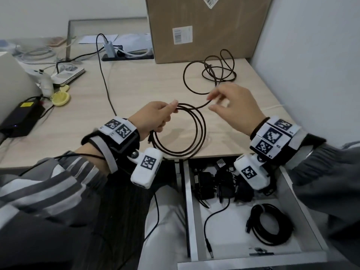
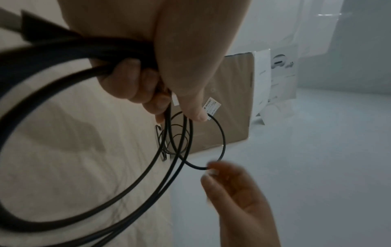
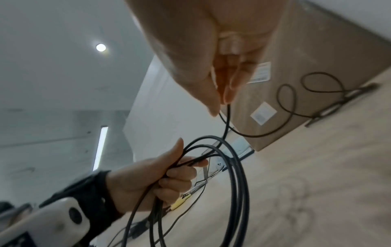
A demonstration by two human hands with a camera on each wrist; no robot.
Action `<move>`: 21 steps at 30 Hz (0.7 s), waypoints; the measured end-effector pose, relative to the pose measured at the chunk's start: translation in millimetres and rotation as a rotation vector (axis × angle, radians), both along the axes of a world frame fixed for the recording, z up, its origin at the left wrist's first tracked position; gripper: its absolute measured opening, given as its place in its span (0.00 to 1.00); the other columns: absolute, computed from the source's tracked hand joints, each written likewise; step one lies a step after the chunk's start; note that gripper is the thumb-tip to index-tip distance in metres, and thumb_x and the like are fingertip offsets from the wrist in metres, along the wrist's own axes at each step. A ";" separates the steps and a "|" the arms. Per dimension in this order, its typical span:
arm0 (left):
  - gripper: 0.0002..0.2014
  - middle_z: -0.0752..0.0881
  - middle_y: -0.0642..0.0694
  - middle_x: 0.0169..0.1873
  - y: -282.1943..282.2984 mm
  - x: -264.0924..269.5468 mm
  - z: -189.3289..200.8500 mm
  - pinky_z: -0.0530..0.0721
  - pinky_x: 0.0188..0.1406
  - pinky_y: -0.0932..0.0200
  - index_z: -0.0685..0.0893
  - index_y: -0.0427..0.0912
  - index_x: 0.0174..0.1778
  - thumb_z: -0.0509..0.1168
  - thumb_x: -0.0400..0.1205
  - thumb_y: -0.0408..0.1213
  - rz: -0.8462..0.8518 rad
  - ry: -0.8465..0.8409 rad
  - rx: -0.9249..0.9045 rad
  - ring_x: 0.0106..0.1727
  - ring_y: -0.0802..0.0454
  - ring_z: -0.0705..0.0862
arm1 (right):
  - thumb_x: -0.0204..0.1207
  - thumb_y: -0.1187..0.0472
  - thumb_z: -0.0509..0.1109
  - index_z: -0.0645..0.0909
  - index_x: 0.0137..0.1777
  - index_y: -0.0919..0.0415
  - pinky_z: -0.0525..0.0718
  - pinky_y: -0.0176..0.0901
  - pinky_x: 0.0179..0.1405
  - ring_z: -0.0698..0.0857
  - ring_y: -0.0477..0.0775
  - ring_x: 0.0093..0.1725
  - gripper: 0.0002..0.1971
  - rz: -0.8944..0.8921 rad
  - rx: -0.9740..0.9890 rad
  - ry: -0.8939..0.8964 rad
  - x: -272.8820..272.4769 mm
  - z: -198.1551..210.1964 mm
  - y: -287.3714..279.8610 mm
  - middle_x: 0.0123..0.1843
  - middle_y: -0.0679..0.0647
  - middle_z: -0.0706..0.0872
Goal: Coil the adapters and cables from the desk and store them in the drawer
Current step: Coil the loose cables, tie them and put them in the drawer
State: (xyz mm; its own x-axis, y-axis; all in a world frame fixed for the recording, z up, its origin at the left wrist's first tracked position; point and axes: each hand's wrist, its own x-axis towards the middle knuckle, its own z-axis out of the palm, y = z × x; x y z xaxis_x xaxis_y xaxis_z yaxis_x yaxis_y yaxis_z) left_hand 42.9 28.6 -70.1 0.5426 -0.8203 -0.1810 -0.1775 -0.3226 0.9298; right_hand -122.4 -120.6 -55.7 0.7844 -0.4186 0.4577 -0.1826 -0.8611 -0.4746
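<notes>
A dark braided cable (image 1: 194, 121) hangs in loops above the desk's front edge. My left hand (image 1: 155, 115) grips the top of those loops (image 2: 135, 180) between thumb and curled fingers. My right hand (image 1: 228, 102) pinches the free run of the same cable (image 3: 226, 123) a little to the right. The rest of the cable (image 1: 216, 73) lies in loose loops on the desk near the cardboard box. The drawer (image 1: 303, 215) stands pulled out below my right wrist, holding black adapters (image 1: 220, 184) and a coiled black cable (image 1: 270, 225).
A large cardboard box (image 1: 204, 26) stands at the back of the desk (image 1: 136, 84). At the left lie a black power brick (image 1: 21, 117), a yellow brush (image 1: 61, 97), a white controller (image 1: 43, 78) and more cables. A wall closes the right side.
</notes>
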 end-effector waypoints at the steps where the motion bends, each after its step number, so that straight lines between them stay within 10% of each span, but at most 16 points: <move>1: 0.20 0.67 0.52 0.26 0.6 -0.7 3.5 0.63 0.18 0.69 0.82 0.36 0.55 0.57 0.87 0.51 -0.023 -0.030 0.009 0.21 0.60 0.62 | 0.72 0.62 0.74 0.82 0.60 0.58 0.72 0.37 0.63 0.81 0.49 0.59 0.15 0.057 -0.153 0.029 5.8 3.8 1.1 0.59 0.51 0.84; 4: 0.17 0.68 0.52 0.26 2.4 -0.4 13.4 0.62 0.20 0.68 0.83 0.36 0.53 0.59 0.87 0.48 -0.073 -0.127 0.018 0.23 0.58 0.62 | 0.79 0.56 0.68 0.76 0.69 0.51 0.55 0.55 0.76 0.68 0.54 0.76 0.19 -0.026 -0.443 0.407 21.9 5.7 -2.2 0.70 0.50 0.79; 8: 0.13 0.68 0.51 0.26 10.6 6.6 17.6 0.59 0.20 0.66 0.82 0.39 0.47 0.60 0.87 0.45 0.022 -0.136 -0.069 0.24 0.57 0.61 | 0.86 0.50 0.57 0.83 0.53 0.48 0.55 0.48 0.58 0.80 0.51 0.53 0.12 -0.032 -0.343 0.440 15.9 4.8 -13.2 0.36 0.40 0.81; 11: 0.14 0.67 0.51 0.25 13.4 11.7 15.9 0.58 0.19 0.66 0.81 0.41 0.43 0.58 0.88 0.45 0.169 -0.089 -0.157 0.23 0.56 0.60 | 0.85 0.45 0.54 0.83 0.45 0.50 0.52 0.48 0.61 0.81 0.48 0.46 0.18 -0.121 -0.349 0.349 3.7 3.1 -23.4 0.35 0.42 0.83; 14: 0.15 0.66 0.51 0.25 11.9 10.9 17.0 0.59 0.17 0.67 0.78 0.42 0.42 0.56 0.88 0.46 0.245 -0.043 -0.227 0.20 0.58 0.61 | 0.85 0.49 0.57 0.84 0.40 0.55 0.60 0.52 0.74 0.78 0.45 0.36 0.19 -0.042 -0.139 0.307 -7.7 0.5 -27.2 0.30 0.45 0.82; 17: 0.15 0.64 0.53 0.23 6.2 0.6 17.1 0.59 0.18 0.66 0.73 0.43 0.40 0.54 0.89 0.46 0.262 0.041 -0.293 0.20 0.58 0.59 | 0.85 0.54 0.60 0.86 0.42 0.61 0.73 0.44 0.45 0.77 0.41 0.31 0.17 -0.015 0.066 0.212 -13.8 -4.1 -21.8 0.31 0.50 0.83; 21: 0.16 0.62 0.53 0.22 -5.3 -17.9 15.6 0.59 0.19 0.65 0.67 0.45 0.37 0.51 0.90 0.48 0.286 0.217 -0.423 0.21 0.57 0.58 | 0.85 0.41 0.51 0.83 0.51 0.53 0.71 0.40 0.43 0.75 0.36 0.32 0.22 -0.030 0.455 0.121 -10.0 -7.4 6.8 0.41 0.45 0.86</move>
State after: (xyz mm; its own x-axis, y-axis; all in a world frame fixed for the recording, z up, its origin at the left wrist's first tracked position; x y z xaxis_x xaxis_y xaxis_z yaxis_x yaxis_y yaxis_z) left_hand 25.0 23.3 -54.5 0.7414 -0.6710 0.0000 0.0721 0.0797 0.9942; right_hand -132.4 -113.9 -63.1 0.8052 -0.5789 0.1283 -0.2816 -0.5637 -0.7765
